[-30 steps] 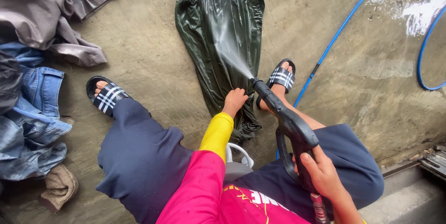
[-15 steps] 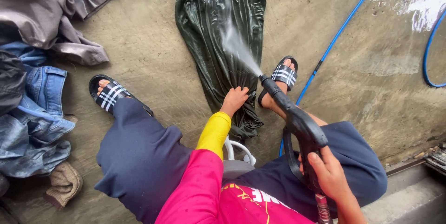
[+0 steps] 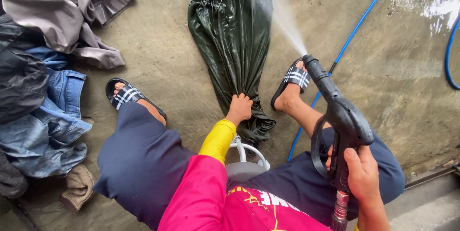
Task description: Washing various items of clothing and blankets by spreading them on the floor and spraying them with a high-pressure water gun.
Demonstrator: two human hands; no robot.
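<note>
At five o'clock our right hand (image 3: pixel 362 177) is wrapped tight around the grip of the black pressure-washer gun (image 3: pixel 336 116), whose nozzle points toward one o'clock and throws a spray (image 3: pixel 283 16). At centre our left hand (image 3: pixel 239 108) bunches the lower end of the wet dark green trousers (image 3: pixel 228 34), which stretch to twelve o'clock on the concrete floor (image 3: pixel 158 58). A blue hose (image 3: pixel 357 25) runs toward one o'clock.

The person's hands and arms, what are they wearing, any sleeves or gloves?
Both hands are bare, with no gloves. The left hand comes out of a long, close-fitting yellow sleeve that runs to the wrist, under a bright pink top with yellow and white lettering on the front. The right hand and its forearm show no sleeve.
</note>
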